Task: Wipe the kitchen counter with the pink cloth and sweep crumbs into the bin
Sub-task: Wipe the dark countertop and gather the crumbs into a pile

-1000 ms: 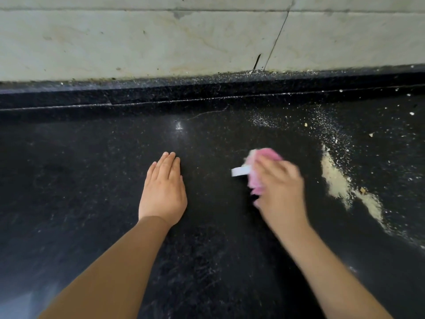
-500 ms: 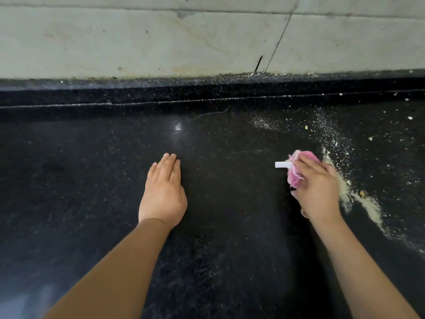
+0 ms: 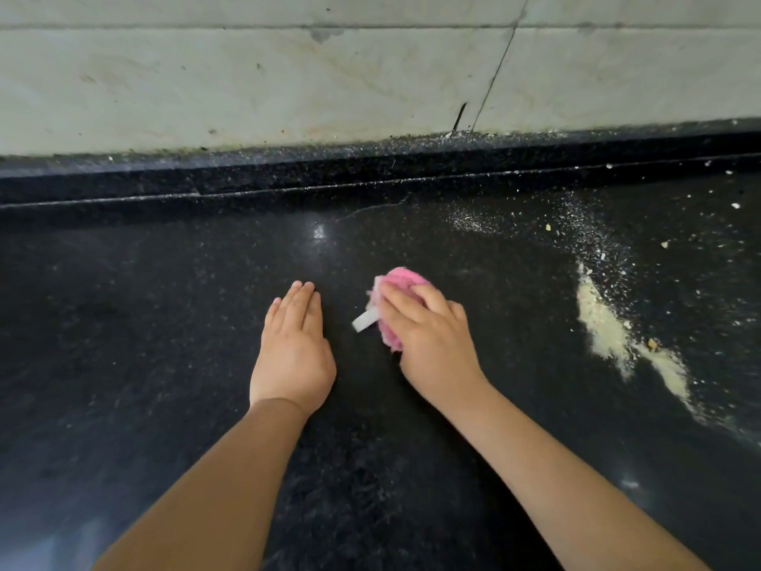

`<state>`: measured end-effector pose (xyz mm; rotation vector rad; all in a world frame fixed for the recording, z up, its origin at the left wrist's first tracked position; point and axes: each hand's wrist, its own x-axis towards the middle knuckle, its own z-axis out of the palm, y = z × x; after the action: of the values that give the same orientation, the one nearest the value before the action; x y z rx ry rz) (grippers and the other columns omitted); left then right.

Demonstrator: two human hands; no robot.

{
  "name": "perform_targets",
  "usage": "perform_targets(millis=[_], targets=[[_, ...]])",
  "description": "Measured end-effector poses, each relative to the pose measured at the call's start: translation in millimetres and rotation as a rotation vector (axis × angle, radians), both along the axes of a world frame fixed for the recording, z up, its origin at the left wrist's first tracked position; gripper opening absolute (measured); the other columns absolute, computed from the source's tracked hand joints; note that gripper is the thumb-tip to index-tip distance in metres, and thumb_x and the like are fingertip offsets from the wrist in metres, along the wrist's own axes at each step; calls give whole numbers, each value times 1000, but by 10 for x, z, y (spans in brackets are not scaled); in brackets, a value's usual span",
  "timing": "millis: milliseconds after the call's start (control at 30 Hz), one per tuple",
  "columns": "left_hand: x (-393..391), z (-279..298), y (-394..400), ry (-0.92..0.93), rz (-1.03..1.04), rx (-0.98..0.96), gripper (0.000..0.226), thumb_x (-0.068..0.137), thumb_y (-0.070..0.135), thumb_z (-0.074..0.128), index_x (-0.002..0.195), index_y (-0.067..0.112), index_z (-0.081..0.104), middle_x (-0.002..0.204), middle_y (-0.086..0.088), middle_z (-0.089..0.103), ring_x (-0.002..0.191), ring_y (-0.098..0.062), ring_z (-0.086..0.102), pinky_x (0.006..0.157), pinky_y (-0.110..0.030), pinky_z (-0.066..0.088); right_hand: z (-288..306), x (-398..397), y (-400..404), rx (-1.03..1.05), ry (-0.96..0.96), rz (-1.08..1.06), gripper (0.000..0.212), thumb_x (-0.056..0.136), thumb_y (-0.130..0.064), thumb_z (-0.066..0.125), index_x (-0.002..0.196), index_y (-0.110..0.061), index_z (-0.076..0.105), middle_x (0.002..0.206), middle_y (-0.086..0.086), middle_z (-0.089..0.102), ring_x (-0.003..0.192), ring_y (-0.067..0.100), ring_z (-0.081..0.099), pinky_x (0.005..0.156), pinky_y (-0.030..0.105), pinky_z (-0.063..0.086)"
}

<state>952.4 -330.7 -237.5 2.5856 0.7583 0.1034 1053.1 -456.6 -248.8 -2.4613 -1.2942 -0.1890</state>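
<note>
Right hand [image 3: 432, 340] grips pink cloth [image 3: 397, 290] on black counter [image 3: 164, 323]; left hand [image 3: 292, 348] rests flat, fingers straight.

The counter [image 3: 173, 307] looks like polished black stone, speckled and glossy enough to throw back a small point of light. The pink cloth [image 3: 401, 282] is soft and fuzzy, with a smooth white tag [image 3: 364, 322] sticking out, and the crumbs [image 3: 605, 327] lie as a pale, dry, powdery streak. Behind, the wall [image 3: 247, 84] is pale veined marble-like slab, dull and stained, with a dark joint line
</note>
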Motion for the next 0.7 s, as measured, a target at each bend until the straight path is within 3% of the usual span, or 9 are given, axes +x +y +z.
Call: perform_targets(millis=[133,200,267,333,400,467,533,633,700], targets=[[7,-5,-6,-1,0,-3,53,92,4,32,142,0,15,153,-7,9,141,-16,-2,107,-19,-15,58,597,-789,-127,84,-336,62,60,7,65,117,-17,61,126,1,57,110,28,43,82,42,44],[12,-12,-11,6,-1,3,52,92,4,31,142,0,16,153,-8,10,141,-17,0,107,-19,-15,134,768,-1094,-187,150,-470,58,64,7,65,118,-13,60,130,6,54,115,36,44,94,41,37],[12,-27,-10,5,-5,16,51,93,4,30,141,-1,18,153,-9,11,141,-17,1,108,-20,-14,236,767,-1188,-101,154,-530,54,61,6,63,113,-10,63,126,7,57,109,41,46,92,40,36],[13,-34,-4,13,-6,27,50,93,4,30,141,-1,18,152,-9,12,141,-17,2,108,-20,-13,315,610,-1092,-46,140,-423,69,46,11,74,112,-6,64,123,9,59,103,42,50,92,38,36],[12,-50,-12,9,-3,35,49,93,4,30,141,-2,21,152,-10,15,141,-18,3,109,-20,-12,277,372,-989,-30,78,-251,85,28,10,81,111,-4,64,117,10,62,97,39,53,84,45,46],[21,-58,-16,-8,-2,42,48,94,4,30,140,-2,22,151,-10,17,141,-18,5,109,-20,-10,162,224,-951,-48,41,-144,87,26,8,81,109,-9,65,113,4,65,98,26,48,68,45,52],[26,-56,-21,1,-8,54,47,94,5,30,140,-2,23,151,-10,17,141,-19,6,109,-20,-10,11,278,-1060,-71,20,-135,81,32,9,79,109,-11,66,113,2,65,96,22,45,66,42,53],[29,-27,-27,29,-26,81,46,95,5,30,140,-3,23,151,-12,18,141,-21,8,108,-21,-10,-46,561,-1342,-94,53,-232,82,31,10,79,109,-10,65,113,4,65,93,29,59,85,37,46],[23,6,-32,84,-40,107,46,96,8,27,141,-1,20,152,-11,16,141,-20,5,108,-21,-9,45,693,-1432,-90,94,-278,85,25,13,80,107,-5,65,112,7,65,97,32,61,98,15,26]])
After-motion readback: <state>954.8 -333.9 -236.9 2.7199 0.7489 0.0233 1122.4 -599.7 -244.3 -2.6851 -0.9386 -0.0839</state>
